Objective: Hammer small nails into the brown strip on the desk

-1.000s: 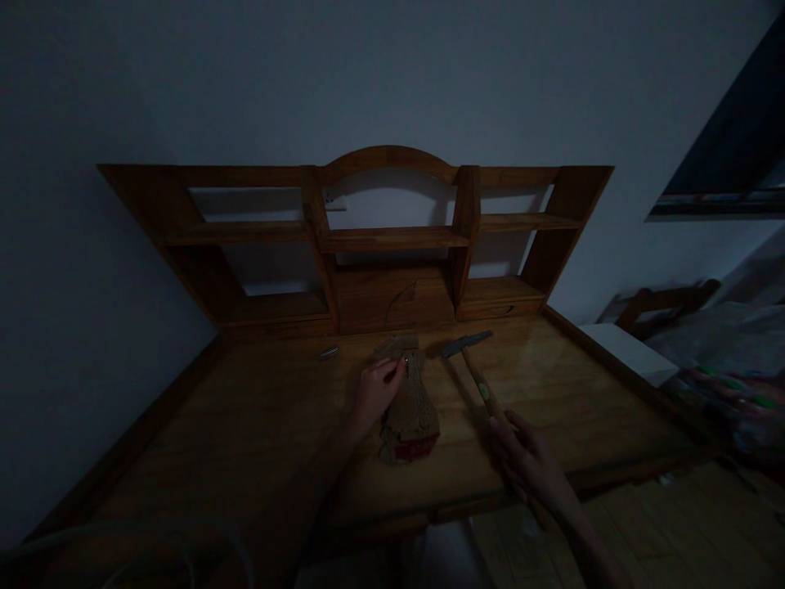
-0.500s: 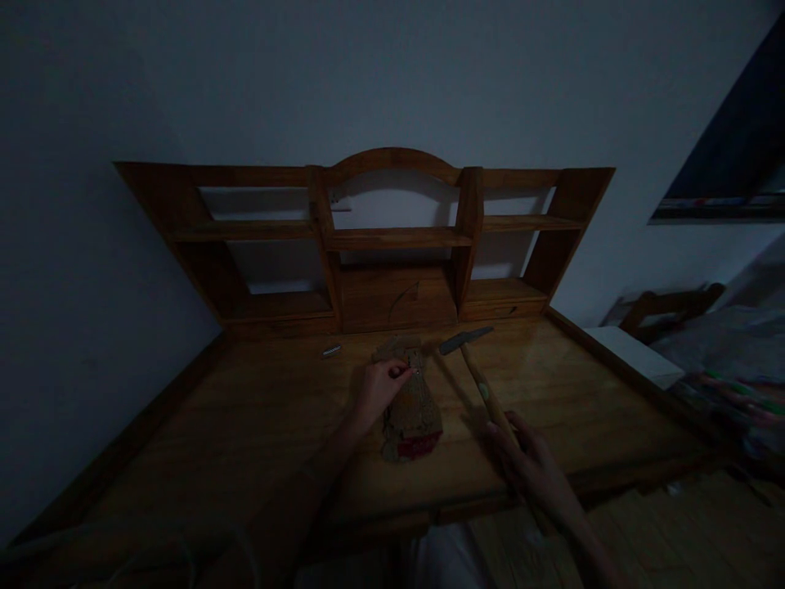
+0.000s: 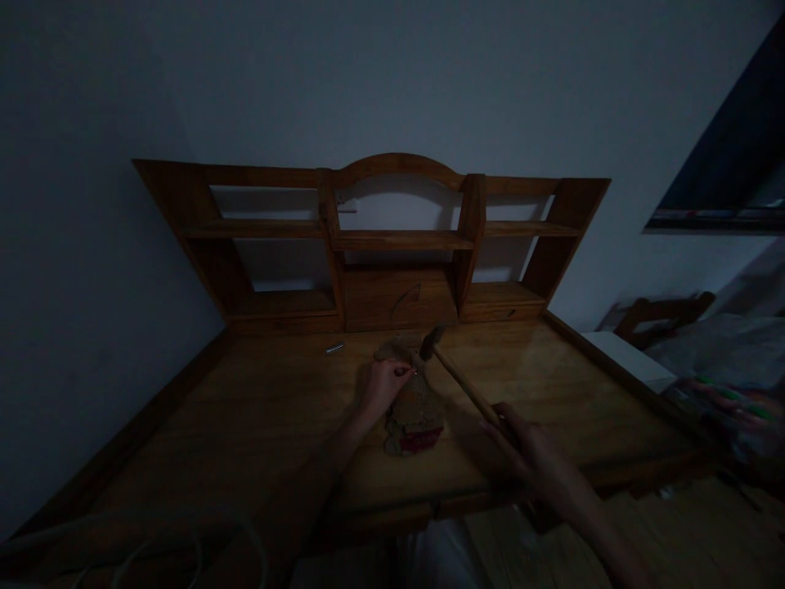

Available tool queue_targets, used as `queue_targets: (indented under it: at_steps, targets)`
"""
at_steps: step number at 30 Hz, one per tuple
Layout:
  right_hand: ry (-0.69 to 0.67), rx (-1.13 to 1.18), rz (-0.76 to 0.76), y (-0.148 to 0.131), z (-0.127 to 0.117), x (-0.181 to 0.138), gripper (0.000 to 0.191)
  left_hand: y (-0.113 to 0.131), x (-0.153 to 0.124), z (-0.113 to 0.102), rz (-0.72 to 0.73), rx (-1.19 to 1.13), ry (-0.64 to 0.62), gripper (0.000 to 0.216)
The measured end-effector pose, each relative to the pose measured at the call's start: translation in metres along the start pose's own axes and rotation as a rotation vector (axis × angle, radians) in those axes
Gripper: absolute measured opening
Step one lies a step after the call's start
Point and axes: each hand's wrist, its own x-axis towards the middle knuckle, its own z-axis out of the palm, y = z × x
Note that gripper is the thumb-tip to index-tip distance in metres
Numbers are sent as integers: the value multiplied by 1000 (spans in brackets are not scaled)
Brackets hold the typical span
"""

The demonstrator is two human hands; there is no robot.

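A hammer [image 3: 467,384] with a wooden handle and a dark metal head is gripped by my right hand [image 3: 524,446]. Its head hangs over the right edge of a torn, flattened piece of cardboard [image 3: 412,409], which has a red patch at its near end. Over that cardboard my left hand [image 3: 386,383] is closed in a pinch. A tiny bright spot shows at its fingertips, too small and dark to name. To the left of the cardboard, a small silvery object [image 3: 334,348] lies on the desk.
The wooden desk [image 3: 275,409] carries a shelf unit [image 3: 401,240] along its back, against the wall. A raised wooden edge [image 3: 604,368] runs down the right side. Beyond it are a white surface [image 3: 631,356] and a chair back [image 3: 666,315]. The room is dim.
My right hand has swung the hammer head left, from beside the cardboard to over its edge near my left fingers. My left hand keeps its pinch in nearly the same spot.
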Motion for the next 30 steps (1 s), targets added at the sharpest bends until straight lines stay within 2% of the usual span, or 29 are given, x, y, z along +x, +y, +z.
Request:
queue_targets:
  at_steps: [7,14,20,30]
  targets:
    - [-95,-155,-78,-15,0,5,37,-1,0,-2,21,0,-31,11]
    - [-16,-107,-78,-7,7,8,34,-1,2,0,27,-29,-48,12]
    - [-39,-31,-51,2,9,8,34,-7,0,3,52,-22,-26,13]
    - [-36,0,-37,-7,8,8,34,-7,0,3,60,0,-33,14]
